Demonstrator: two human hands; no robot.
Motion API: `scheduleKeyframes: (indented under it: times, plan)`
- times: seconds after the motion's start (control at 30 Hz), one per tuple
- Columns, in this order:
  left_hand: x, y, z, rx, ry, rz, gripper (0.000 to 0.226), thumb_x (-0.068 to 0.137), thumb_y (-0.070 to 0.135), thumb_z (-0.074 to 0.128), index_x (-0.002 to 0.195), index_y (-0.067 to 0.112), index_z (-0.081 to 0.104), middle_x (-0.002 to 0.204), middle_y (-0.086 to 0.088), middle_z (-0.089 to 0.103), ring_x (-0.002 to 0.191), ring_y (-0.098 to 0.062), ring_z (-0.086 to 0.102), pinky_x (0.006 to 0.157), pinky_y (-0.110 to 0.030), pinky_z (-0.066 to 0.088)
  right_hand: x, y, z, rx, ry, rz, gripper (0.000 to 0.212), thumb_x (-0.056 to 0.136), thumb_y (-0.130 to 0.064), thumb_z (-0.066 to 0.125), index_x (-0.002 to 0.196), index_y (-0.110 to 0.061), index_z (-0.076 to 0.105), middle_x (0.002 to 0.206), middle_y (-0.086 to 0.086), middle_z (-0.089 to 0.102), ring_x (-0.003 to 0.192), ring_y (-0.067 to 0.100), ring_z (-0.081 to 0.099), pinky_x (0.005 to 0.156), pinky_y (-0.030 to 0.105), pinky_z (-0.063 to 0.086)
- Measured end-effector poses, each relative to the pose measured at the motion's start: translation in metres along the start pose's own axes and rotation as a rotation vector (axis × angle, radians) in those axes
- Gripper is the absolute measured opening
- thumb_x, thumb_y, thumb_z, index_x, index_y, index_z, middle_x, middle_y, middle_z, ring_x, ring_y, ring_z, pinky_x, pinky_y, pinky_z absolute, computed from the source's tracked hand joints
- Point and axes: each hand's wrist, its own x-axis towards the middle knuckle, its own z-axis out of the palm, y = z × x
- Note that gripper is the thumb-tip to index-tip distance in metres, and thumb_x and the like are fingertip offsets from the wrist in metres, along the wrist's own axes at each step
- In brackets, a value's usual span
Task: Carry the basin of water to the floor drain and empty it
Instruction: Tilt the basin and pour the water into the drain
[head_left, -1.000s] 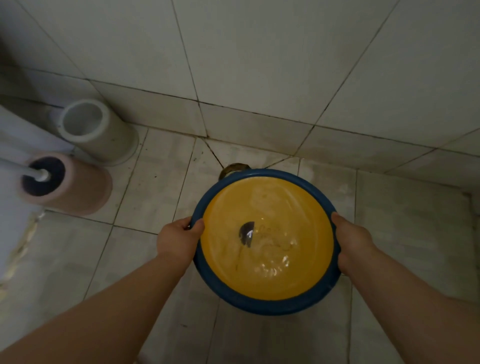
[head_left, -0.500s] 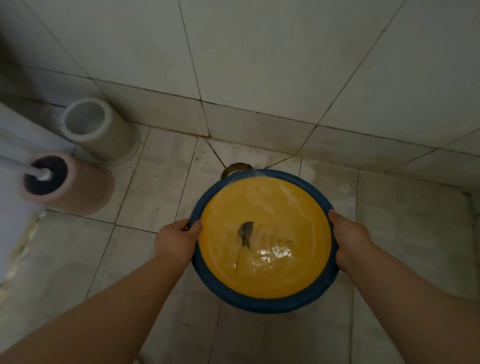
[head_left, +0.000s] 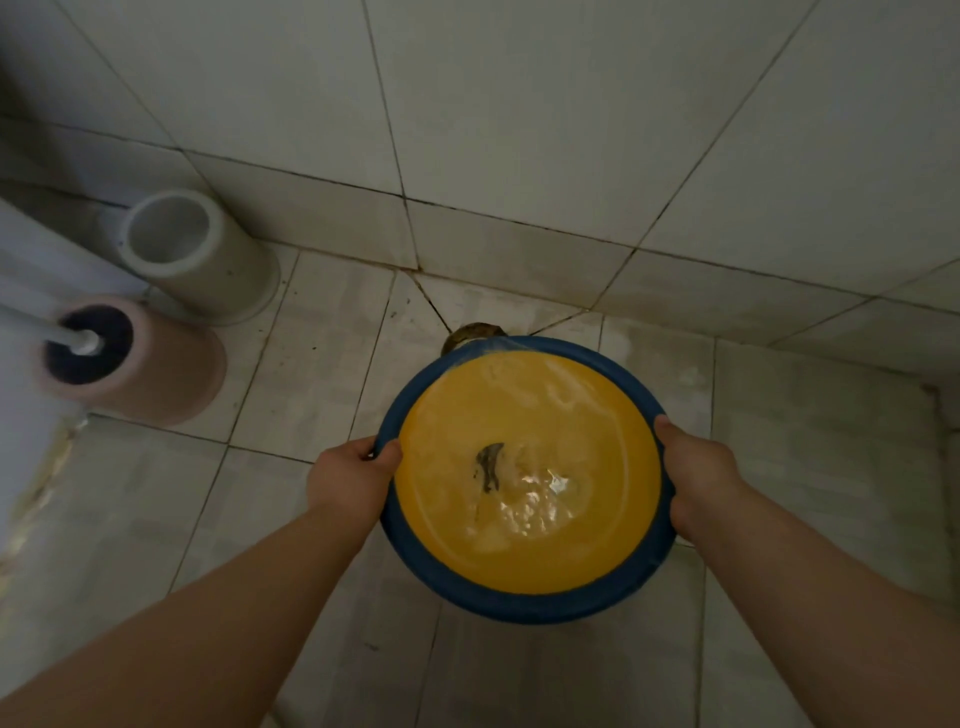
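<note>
A round basin with a blue rim and a yellow inside hangs above the tiled floor, held by both hands. My left hand grips its left rim and my right hand grips its right rim. Water lies in the basin, rippling, with a dark scrap near the middle. The far rim is tipped down, and water runs over it. The floor drain, a brownish round opening, peeks out just beyond that far rim, in the corner where the floor tiles meet the wall.
A white cylindrical holder stands at the left against the wall. In front of it a pink holder carries a toilet brush with a white handle. A white fixture fills the far left edge. Tiled walls close the corner behind the drain.
The basin has tilted further forward, its far rim lower over the drain. The water has shifted toward the far side and spills over the rim. Both hands keep their grip.
</note>
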Motion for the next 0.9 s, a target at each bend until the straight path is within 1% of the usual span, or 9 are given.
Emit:
scheduleKeyframes:
  times: [0.07, 0.23, 0.37, 0.43, 0.47, 0.57, 0.67, 0.8, 0.9]
  plan:
    - [0.0002, 0.0, 0.0, -0.001, 0.004, -0.002, 0.036, 0.087, 0.029, 0.056, 0.117, 0.01, 0.064, 0.096, -0.012, 0.07, 0.073, -0.018, 0.057, 0.066, -0.026, 0.047, -0.0014, -0.0013, -0.0001, -0.008, 0.008, 0.002, 0.032, 0.088, -0.04, 0.058, 0.08, -0.009, 0.056, 0.111, 0.019, 0.065, 0.103, 0.036, 0.061, 0.09, 0.047, 0.051]
    - [0.002, -0.0018, 0.0012, -0.013, 0.012, -0.007, 0.038, 0.087, 0.029, 0.057, 0.118, 0.009, 0.063, 0.105, -0.015, 0.07, 0.08, -0.022, 0.059, 0.073, -0.029, 0.05, -0.0021, -0.0023, -0.0007, -0.044, 0.012, -0.002, 0.034, 0.089, -0.04, 0.056, 0.098, -0.007, 0.058, 0.115, 0.02, 0.063, 0.106, 0.036, 0.059, 0.089, 0.044, 0.05]
    - [0.0026, -0.002, 0.0018, -0.019, 0.004, -0.011, 0.04, 0.087, 0.029, 0.057, 0.121, 0.009, 0.061, 0.108, -0.015, 0.069, 0.082, -0.023, 0.06, 0.077, -0.031, 0.052, -0.0034, -0.0035, -0.0011, -0.066, 0.021, 0.0, 0.043, 0.089, -0.04, 0.055, 0.11, -0.002, 0.059, 0.118, 0.02, 0.062, 0.109, 0.036, 0.058, 0.09, 0.043, 0.049]
    - [0.0018, -0.0013, 0.0016, -0.012, 0.007, -0.011, 0.038, 0.087, 0.028, 0.057, 0.119, 0.009, 0.062, 0.101, -0.013, 0.07, 0.08, -0.023, 0.06, 0.077, -0.032, 0.053, -0.0045, -0.0038, -0.0009, -0.061, 0.019, 0.0, 0.045, 0.09, -0.039, 0.055, 0.113, -0.001, 0.058, 0.119, 0.02, 0.061, 0.109, 0.036, 0.057, 0.088, 0.042, 0.048]
    - [0.0014, -0.0014, 0.0013, -0.01, 0.002, -0.007, 0.036, 0.087, 0.028, 0.057, 0.117, 0.009, 0.064, 0.092, -0.01, 0.07, 0.076, -0.021, 0.059, 0.075, -0.032, 0.053, -0.0049, -0.0039, -0.0009, -0.059, 0.018, -0.002, 0.046, 0.09, -0.039, 0.055, 0.116, -0.001, 0.057, 0.12, 0.02, 0.061, 0.109, 0.035, 0.057, 0.088, 0.041, 0.048]
    - [0.0005, -0.0009, 0.0015, -0.014, -0.014, -0.002, 0.033, 0.087, 0.028, 0.056, 0.112, 0.009, 0.066, 0.068, 0.007, 0.058, 0.064, -0.013, 0.055, 0.066, -0.027, 0.049, -0.0059, -0.004, -0.001, -0.054, 0.01, -0.006, 0.046, 0.09, -0.038, 0.055, 0.118, -0.001, 0.056, 0.12, 0.019, 0.06, 0.11, 0.035, 0.056, 0.089, 0.041, 0.047]
    - [-0.0003, -0.0003, 0.0016, -0.032, -0.007, -0.018, 0.033, 0.087, 0.027, 0.057, 0.113, 0.009, 0.066, 0.065, 0.009, 0.055, 0.065, -0.014, 0.055, 0.068, -0.028, 0.049, -0.0069, -0.0042, -0.0007, -0.062, 0.007, -0.01, 0.042, 0.09, -0.039, 0.055, 0.112, -0.003, 0.058, 0.116, 0.019, 0.062, 0.107, 0.035, 0.058, 0.09, 0.042, 0.049]
    - [-0.002, 0.0007, 0.001, -0.023, -0.005, -0.011, 0.03, 0.086, 0.026, 0.057, 0.109, 0.009, 0.067, 0.064, 0.007, 0.057, 0.06, -0.011, 0.053, 0.059, -0.025, 0.048, -0.0076, -0.005, -0.0006, -0.069, 0.005, -0.011, 0.038, 0.089, -0.039, 0.055, 0.107, -0.005, 0.059, 0.103, 0.016, 0.062, 0.106, 0.035, 0.059, 0.088, 0.042, 0.05]
    - [-0.0021, 0.0014, 0.0009, -0.017, -0.007, -0.014, 0.031, 0.087, 0.027, 0.056, 0.11, 0.009, 0.067, 0.069, 0.001, 0.061, 0.066, -0.017, 0.057, 0.063, -0.028, 0.05, -0.0076, -0.0059, -0.0002, -0.074, -0.004, -0.015, 0.041, 0.09, -0.039, 0.055, 0.11, -0.003, 0.058, 0.099, 0.015, 0.06, 0.106, 0.035, 0.059, 0.087, 0.041, 0.05]
